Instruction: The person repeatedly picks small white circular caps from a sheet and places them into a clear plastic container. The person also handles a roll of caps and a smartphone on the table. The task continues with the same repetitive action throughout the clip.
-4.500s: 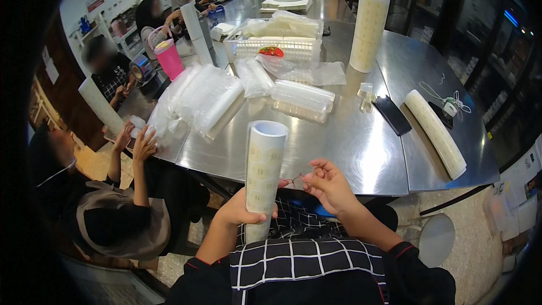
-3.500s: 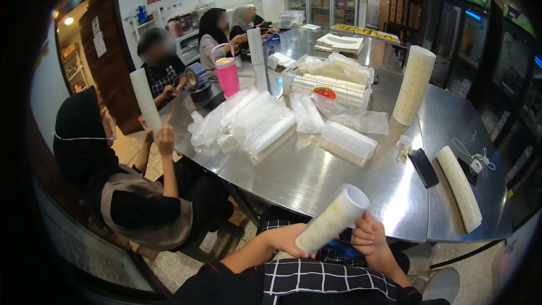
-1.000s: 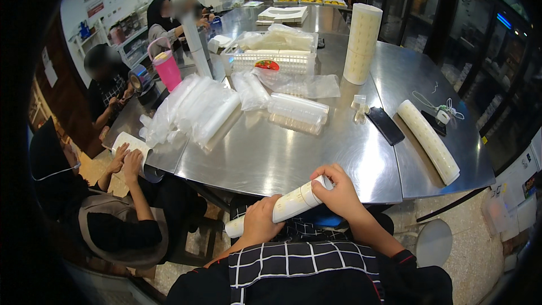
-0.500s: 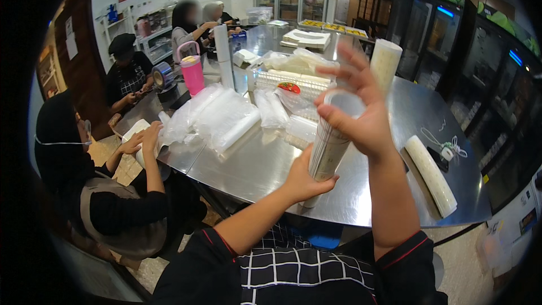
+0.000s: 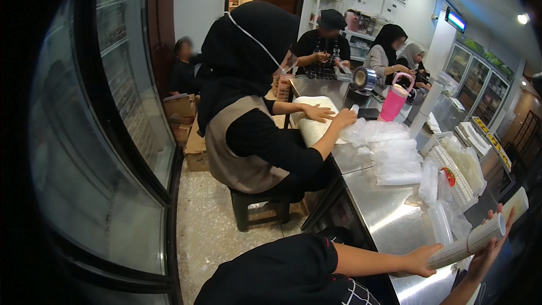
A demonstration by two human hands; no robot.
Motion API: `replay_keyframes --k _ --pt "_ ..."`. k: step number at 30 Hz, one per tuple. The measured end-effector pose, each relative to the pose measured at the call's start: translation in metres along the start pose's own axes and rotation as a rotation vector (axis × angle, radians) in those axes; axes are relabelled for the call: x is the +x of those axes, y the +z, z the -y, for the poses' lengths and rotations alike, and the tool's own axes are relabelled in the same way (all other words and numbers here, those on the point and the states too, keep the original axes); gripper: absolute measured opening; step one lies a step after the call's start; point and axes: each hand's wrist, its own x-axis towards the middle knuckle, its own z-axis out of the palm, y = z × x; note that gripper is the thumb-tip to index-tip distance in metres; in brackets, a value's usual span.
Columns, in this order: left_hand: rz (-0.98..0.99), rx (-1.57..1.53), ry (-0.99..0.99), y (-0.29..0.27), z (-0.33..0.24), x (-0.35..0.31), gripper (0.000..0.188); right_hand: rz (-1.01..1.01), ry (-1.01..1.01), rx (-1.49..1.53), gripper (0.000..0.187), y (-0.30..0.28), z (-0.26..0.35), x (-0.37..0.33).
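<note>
Slanting up and rightward from your left hand (image 5: pixel 422 261), the pale rolled sheet (image 5: pixel 470 248) is at the lower right, by the steel table (image 5: pixel 395 223). That hand is wrapped round its lower end. Your right hand (image 5: pixel 489 252) is nearer the open upper end, fingers outstretched beside it; you can't tell whether it grips. Another roll (image 5: pixel 518 202) shows just beyond those fingers; bagged rolls (image 5: pixel 400 175) lie farther left.

Has bags (image 5: pixel 400 161) on the tabletop (image 5: pixel 361 189), with a tumbler (image 5: pixel 393 104) behind them, a tape roll (image 5: pixel 364 79) left of that and a basket (image 5: pixel 463 190) to their right. Has a paper roll (image 5: pixel 456 253) in the left hand (image 5: pixel 422 260), with the right hand (image 5: pixel 486 253) beside it.
</note>
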Motion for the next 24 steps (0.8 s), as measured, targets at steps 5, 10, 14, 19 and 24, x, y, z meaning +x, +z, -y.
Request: replay_keyframes --k 5,10,14,19,24 --pt "-0.009 -0.059 0.025 0.006 0.016 -0.002 0.070 -0.061 0.228 0.036 0.074 0.003 -0.036 -0.018" --pt "0.031 -0.063 -0.084 0.009 0.030 -0.022 0.073 0.059 0.426 0.231 0.081 0.006 -0.086 -0.106" --pt "0.047 -0.073 -0.130 0.009 0.034 -0.031 0.072 0.078 0.384 -0.003 0.085 0.002 -0.079 -0.121" --pt "0.065 -0.028 -0.116 0.001 0.030 -0.029 0.065 -0.018 0.196 0.111 0.083 0.001 -0.058 -0.087" --pt "0.095 -0.024 -0.143 -0.002 0.026 -0.029 0.061 0.007 0.433 -0.049 0.078 0.001 -0.067 -0.103"
